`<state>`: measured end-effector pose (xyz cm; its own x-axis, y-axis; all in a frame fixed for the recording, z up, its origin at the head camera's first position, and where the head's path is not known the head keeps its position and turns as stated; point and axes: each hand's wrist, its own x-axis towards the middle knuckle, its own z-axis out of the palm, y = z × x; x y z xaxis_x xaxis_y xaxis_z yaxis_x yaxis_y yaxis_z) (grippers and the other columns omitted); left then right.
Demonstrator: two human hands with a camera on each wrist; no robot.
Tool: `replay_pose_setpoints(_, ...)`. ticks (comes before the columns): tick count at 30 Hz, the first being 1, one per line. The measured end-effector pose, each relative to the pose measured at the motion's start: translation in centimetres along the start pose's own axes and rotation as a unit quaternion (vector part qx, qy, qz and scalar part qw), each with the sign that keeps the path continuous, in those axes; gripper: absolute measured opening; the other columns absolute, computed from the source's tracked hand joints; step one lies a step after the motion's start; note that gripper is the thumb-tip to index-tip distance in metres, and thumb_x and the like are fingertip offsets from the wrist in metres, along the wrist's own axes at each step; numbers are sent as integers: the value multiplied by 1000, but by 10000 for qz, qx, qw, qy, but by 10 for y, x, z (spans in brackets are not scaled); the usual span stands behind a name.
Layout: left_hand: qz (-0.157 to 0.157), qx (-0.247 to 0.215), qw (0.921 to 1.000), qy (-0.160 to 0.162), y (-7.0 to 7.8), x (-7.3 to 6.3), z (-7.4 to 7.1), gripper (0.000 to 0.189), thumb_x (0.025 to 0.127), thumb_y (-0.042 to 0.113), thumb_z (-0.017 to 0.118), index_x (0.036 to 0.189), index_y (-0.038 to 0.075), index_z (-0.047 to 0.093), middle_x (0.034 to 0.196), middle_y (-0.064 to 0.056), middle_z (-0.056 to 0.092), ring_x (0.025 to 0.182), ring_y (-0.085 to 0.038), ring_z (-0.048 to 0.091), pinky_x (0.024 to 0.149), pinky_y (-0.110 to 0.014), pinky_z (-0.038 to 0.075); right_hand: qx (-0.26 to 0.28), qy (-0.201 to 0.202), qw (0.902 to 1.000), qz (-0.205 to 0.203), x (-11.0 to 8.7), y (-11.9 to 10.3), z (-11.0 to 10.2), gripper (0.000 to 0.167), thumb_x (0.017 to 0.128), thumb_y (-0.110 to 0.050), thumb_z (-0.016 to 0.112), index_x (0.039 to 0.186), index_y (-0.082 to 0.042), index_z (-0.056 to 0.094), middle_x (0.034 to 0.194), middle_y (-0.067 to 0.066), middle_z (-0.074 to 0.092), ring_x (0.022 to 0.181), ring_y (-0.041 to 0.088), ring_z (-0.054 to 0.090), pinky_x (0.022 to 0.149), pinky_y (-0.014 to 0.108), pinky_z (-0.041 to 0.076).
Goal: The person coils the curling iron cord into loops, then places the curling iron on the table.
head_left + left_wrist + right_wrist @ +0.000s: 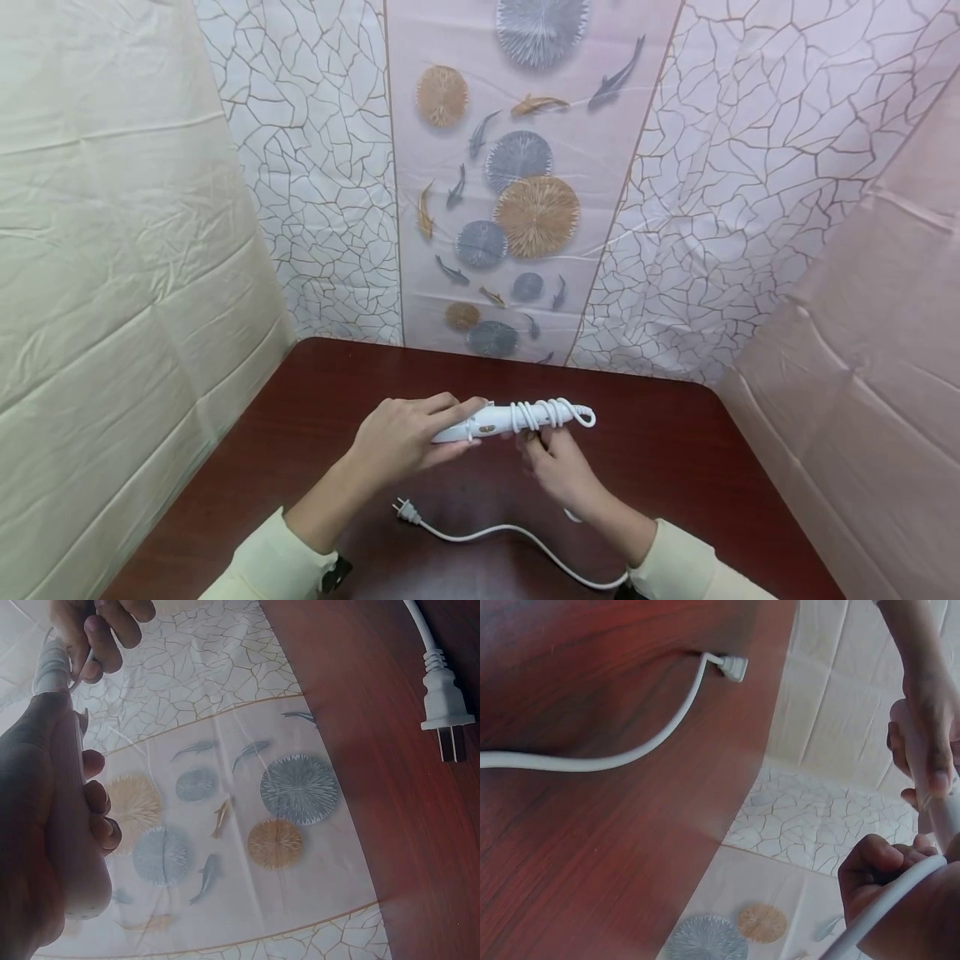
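Note:
My left hand [397,433] grips a white hair straightener [493,420] by its left part, fingers over the top and thumb underneath, and holds it level above the table. White cord [525,415] winds in several loops around its right end. Just below those loops is my right hand [564,471], its fingers curled around the cord. In the right wrist view, a stretch of cord [900,892] passes across this hand. The left wrist view shows the straightener's rounded end [82,889] within the left palm. The loose cord ends in a two-pin plug [407,511] lying on the table.
A dark red wooden table [360,375] spreads beneath the hands. Pale cloth hangs at both sides, and a patterned sheet [495,250] with fish and round motifs rises behind the far edge. Loose cord [517,528] curves across the near tabletop.

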<state>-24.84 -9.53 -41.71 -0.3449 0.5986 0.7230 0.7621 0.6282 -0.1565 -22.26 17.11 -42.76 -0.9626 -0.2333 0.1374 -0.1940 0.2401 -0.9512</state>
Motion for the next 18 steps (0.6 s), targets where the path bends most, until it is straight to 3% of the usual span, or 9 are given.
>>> replay_pose_setpoints(9,-215,3,9997,-93,0,0,-1,54,96,49,83,146,31,72,109,15,77,65,-5,65,50,-29,50,-339,-136,9989,-291,-3,-1,2,32,119,-15,48,115,6,72,75,2,48,59,6,44,56,24,45)
replay_pose_setpoints(18,-277,-16,9995,-141,0,-1,0,53,96,49,83,145,31,72,108,14,77,63,-6,63,50,-29,49,-844,470,9950,-250,-9,-10,7,26,115,-13,58,104,-6,81,72,3,61,62,7,51,59,23,41)
